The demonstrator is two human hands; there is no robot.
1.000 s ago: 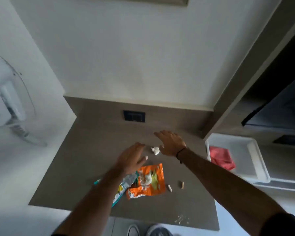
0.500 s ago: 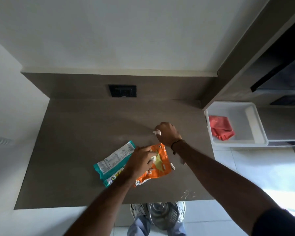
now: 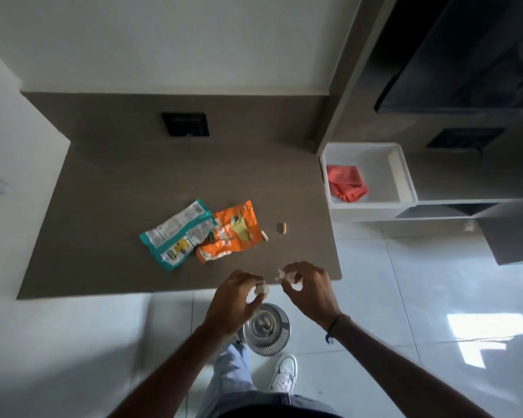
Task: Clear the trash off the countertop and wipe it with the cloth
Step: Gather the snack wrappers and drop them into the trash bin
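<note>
On the brown countertop [image 3: 109,182] lie a teal snack wrapper [image 3: 177,235] and an orange wrapper [image 3: 231,230], overlapping. A small white scrap [image 3: 265,236] and a tan stub [image 3: 282,228] rest to their right. My left hand [image 3: 234,300] holds a crumpled white paper ball [image 3: 261,289] at the counter's front edge. My right hand [image 3: 310,289] pinches another white paper scrap [image 3: 285,276]. Both hands hover above a round steel bin [image 3: 266,328] on the floor. A red cloth [image 3: 346,183] lies in a white tub [image 3: 400,173] to the right.
A black socket plate [image 3: 185,124] sits on the backsplash. A dark cabinet [image 3: 465,55] stands at the upper right with a shelf under it. My legs and a white shoe [image 3: 284,374] are on the glossy tiled floor beside the bin.
Each hand picked a white paper piece off the counter and drew back to the front edge, over the bin. The orange wrapper is uncovered again. My view tilted down.
</note>
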